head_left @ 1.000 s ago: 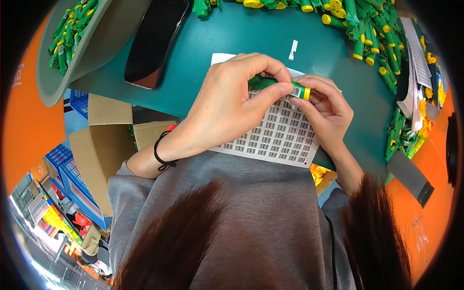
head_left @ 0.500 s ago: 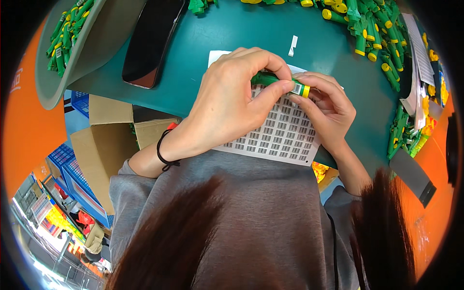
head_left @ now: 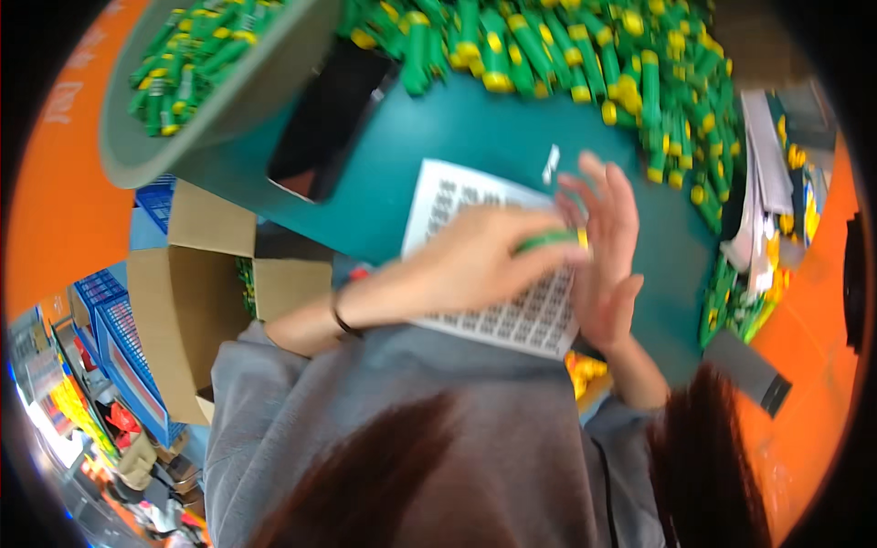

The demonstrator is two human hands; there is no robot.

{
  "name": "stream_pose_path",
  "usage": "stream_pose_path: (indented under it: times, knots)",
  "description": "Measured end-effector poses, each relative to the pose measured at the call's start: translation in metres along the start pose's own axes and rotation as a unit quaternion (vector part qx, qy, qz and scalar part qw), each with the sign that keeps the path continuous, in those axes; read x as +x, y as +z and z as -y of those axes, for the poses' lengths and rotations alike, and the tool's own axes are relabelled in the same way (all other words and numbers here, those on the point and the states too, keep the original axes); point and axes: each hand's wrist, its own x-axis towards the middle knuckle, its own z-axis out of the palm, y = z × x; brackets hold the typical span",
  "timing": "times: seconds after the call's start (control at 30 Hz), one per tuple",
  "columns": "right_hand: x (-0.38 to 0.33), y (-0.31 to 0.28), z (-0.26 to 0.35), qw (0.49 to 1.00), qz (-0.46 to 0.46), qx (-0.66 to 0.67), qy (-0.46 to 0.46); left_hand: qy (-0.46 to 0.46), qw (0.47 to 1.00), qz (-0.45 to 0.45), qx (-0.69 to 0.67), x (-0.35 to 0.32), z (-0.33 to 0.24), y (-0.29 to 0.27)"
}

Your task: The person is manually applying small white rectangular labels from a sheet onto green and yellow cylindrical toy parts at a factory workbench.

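A small green tube with a yellow end (head_left: 548,239) is gripped between the thumb and fingers of my left hand (head_left: 480,260). Its yellow end is close to the palm of my right hand (head_left: 605,247); blur hides whether they touch. My right hand is open, with its fingers stretched upward. Beneath both hands lies a white sheet of small black-printed barcode labels (head_left: 434,205), partly covered by my left hand and wrist. A small white strip of paper (head_left: 551,164) lies on the table just beyond my right fingertips.
Many similar green tubes with yellow ends (head_left: 525,50) are heaped along the table's far side. A grey-green tub (head_left: 119,137) of them stands at the left beside a black phone (head_left: 329,119). An open cardboard box (head_left: 151,283) and blue crates (head_left: 137,333) sit below left.
My right hand has let go of the tube and opened out flat, while my left keeps hold of it. The view has shifted, showing more of the far heap.
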Motion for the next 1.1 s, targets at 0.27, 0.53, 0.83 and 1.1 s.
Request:
stream_pose_path:
  times: [0.27,0.53,0.83,1.1]
  knots:
    - [-0.012,-0.021,0.038,0.970,-0.069,-0.231,-0.018,0.179,0.879,-0.316,0.310,-0.022,-0.052,-0.095]
    - [-0.052,-0.044,0.022,0.885,-0.196,-0.356,0.229,0.038,0.857,-0.320,0.403,-0.053,-0.055,-0.120]
    - [-0.062,-0.033,0.001,0.934,-0.252,-0.214,0.137,-0.060,0.958,-0.249,0.129,-0.055,0.012,-0.030]
    - [-0.058,-0.056,0.003,0.950,-0.239,-0.029,0.197,-0.046,0.984,-0.158,-0.062,-0.030,0.013,-0.040]
